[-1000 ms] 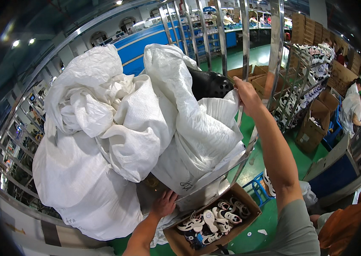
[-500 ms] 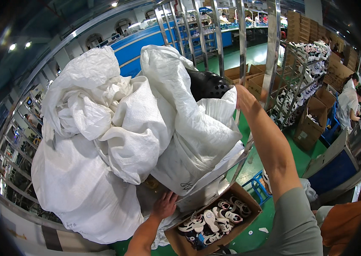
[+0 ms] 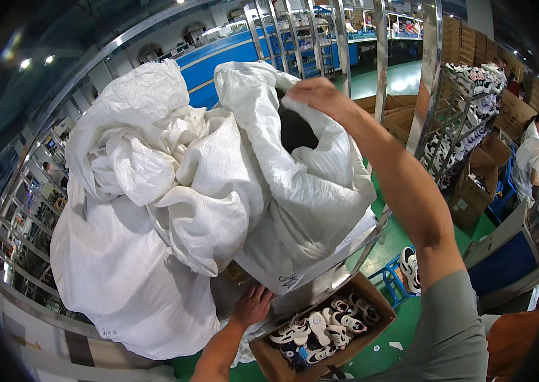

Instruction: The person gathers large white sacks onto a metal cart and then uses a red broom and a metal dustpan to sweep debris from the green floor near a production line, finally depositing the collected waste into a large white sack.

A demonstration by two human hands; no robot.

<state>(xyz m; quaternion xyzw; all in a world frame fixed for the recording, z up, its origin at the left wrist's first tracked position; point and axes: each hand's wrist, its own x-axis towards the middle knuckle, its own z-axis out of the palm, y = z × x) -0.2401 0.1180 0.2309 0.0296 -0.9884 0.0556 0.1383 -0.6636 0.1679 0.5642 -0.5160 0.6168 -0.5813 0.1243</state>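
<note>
From my head view, the white sack (image 3: 311,223) stands in the middle of the frame, right of centre. It's creased woven cloth, bulging at the sides, with a dark hollow in its open mouth and a scrawled mark low on its front.

My right hand (image 3: 317,93) is clamped on the sack's far rim, upper centre of the frame, my forearm crossing down its right side. My left hand (image 3: 252,307) is well apart from it, at lower centre, fingers stretched out at the sack's bottom edge; I can't tell whether the fingertips are under it.

A fuller sack (image 3: 133,261) presses against its left side, so it's tight there. Metal posts (image 3: 428,83) rise behind, from the top centre toward the upper right. Just below the sack, a cardboard box (image 3: 372,293) of shoes (image 3: 318,328) crowds the lower middle. Green floor (image 3: 371,366) shows right of the box, with a blue stool (image 3: 392,286) near its upper right corner.
</note>
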